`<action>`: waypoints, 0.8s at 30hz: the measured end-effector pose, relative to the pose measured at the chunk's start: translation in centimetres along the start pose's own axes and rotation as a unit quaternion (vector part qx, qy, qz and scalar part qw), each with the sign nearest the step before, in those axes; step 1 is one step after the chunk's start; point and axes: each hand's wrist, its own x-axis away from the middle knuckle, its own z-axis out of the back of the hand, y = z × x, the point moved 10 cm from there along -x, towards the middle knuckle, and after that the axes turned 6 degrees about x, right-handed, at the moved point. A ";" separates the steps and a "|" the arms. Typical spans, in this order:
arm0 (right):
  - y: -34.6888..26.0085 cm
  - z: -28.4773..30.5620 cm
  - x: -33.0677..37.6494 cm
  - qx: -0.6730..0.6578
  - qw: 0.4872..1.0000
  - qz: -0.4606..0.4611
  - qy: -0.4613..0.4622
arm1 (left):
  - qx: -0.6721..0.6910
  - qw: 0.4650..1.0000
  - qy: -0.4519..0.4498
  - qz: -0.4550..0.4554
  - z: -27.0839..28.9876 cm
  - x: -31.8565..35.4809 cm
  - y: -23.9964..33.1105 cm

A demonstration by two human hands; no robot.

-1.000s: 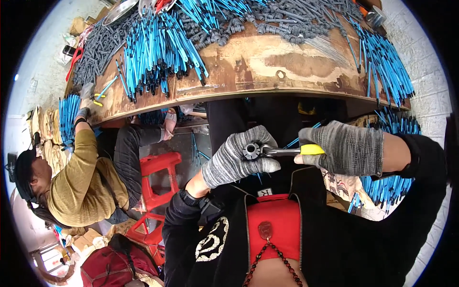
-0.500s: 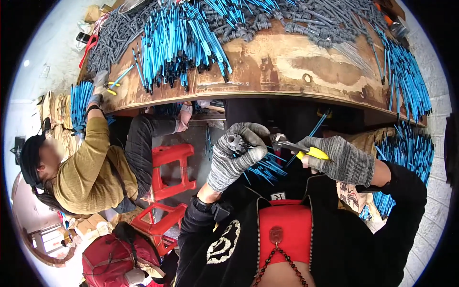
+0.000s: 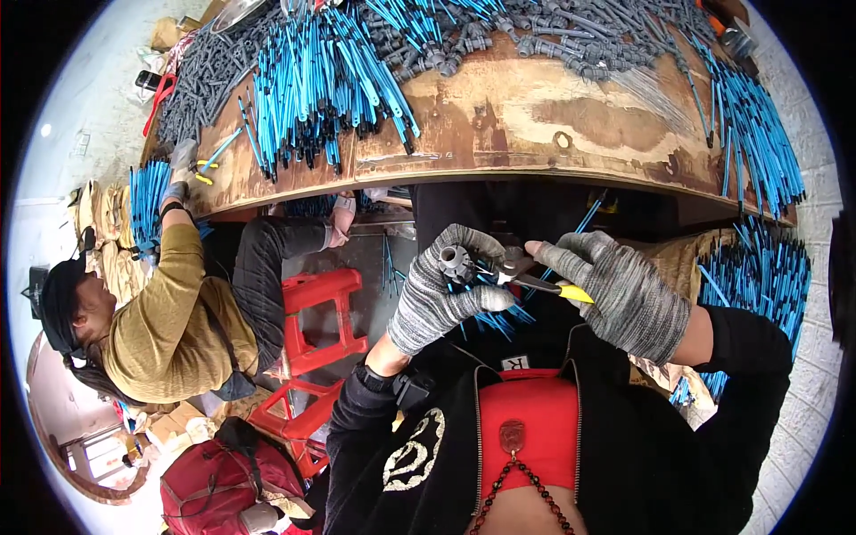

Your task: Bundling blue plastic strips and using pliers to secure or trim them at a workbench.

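My left hand point(image 3: 426, 308), in a grey knit glove, is closed around a grey plastic fitting point(image 3: 456, 262) with a round ribbed end turned up. Yellow-handled pliers point(image 3: 573, 292) are gripped in my gloved right hand point(image 3: 637, 299). Their metal jaws reach the fingertips of my left hand, beside the fitting; whether they bite on anything there is too small to tell. Thin blue rods with black ends point(image 3: 499, 319) show beneath my hands, partly hidden.
Across the front stands a wooden table point(image 3: 499, 125) heaped with blue rods point(image 3: 325, 89) and grey fittings point(image 3: 214, 85). More rods point(image 3: 758, 276) are bundled at the right. A co-worker point(image 3: 160, 321) sits left near red stools point(image 3: 323, 321); a red backpack point(image 3: 218, 486) lies behind.
The pliers and my right hand have moved left, bringing the jaws up to my left hand. My right fingers have loosened and stretched along the pliers. The left hand has shifted slightly right.
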 end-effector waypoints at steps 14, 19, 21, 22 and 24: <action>-1.0 1.0 0.0 0.204 0.974 0.048 0.083 | -0.016 0.999 0.024 -0.016 0.5 0.3 0.1; -1.5 1.5 0.2 0.255 0.957 0.041 0.132 | -0.013 1.000 0.011 -0.025 -0.2 0.3 0.5; -1.5 1.7 0.0 0.285 0.950 0.027 0.125 | -0.018 0.999 0.005 -0.032 -0.4 0.3 0.6; -1.4 1.7 0.0 0.300 0.946 0.021 0.122 | -0.018 0.999 0.008 -0.025 -0.3 0.3 0.3; -0.8 1.3 0.0 0.289 0.953 0.016 0.091 | -0.018 1.000 0.016 -0.012 -0.1 0.2 -0.3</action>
